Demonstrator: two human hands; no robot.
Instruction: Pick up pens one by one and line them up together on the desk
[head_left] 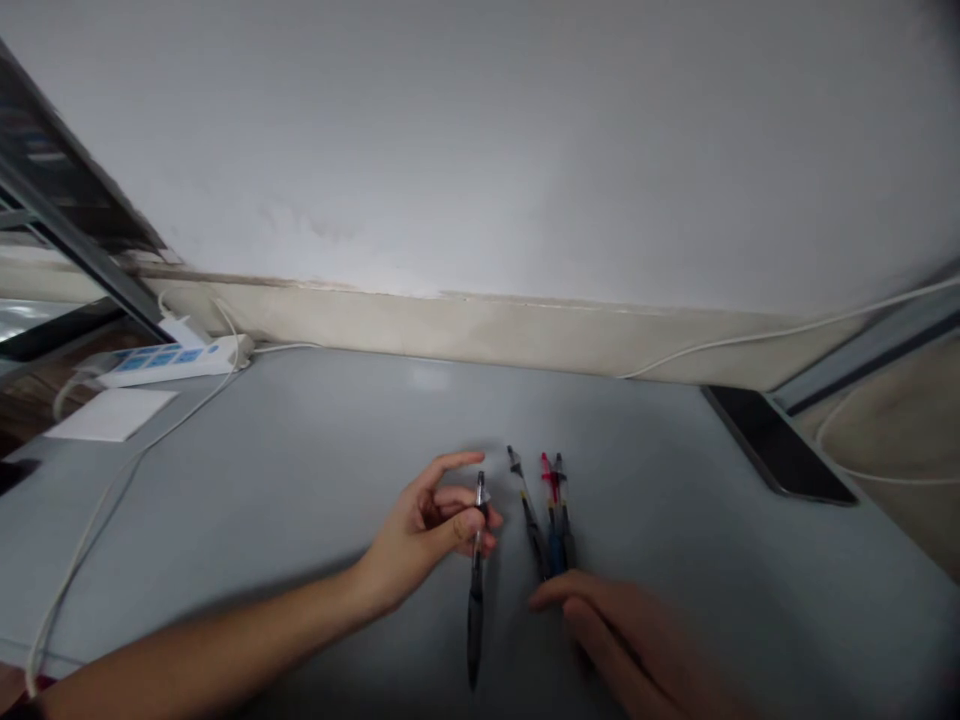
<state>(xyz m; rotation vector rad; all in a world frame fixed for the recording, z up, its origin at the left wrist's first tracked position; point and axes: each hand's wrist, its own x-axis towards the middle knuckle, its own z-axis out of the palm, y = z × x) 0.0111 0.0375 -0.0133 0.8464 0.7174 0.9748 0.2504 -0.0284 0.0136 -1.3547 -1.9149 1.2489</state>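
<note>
Three pens [555, 545] lie close together on the worktop [322, 430], seemingly bunched for easy reach; the left hand [420, 545] pinches another pen [475, 610] in a narrow grip, high up — perhaps to leave its lower end free; the right hand [630, 630] is blurred beside the three — its grip I cannot tell.

The right hand [611, 625] is motion-blurred and cut off at the lower edge. It hides the lower ends of the slim plastic pens with black and red tops [555, 550] (contact cannot be confirmed). The thumb of the left hand [420, 535] covers part of the slim pen with clear barrel and dark grip [475, 610]. Socket detail on the white plastic power strip with blue sockets [176, 362] is too small to resolve. The right edge cuts the thin white cable [750, 340].
</note>
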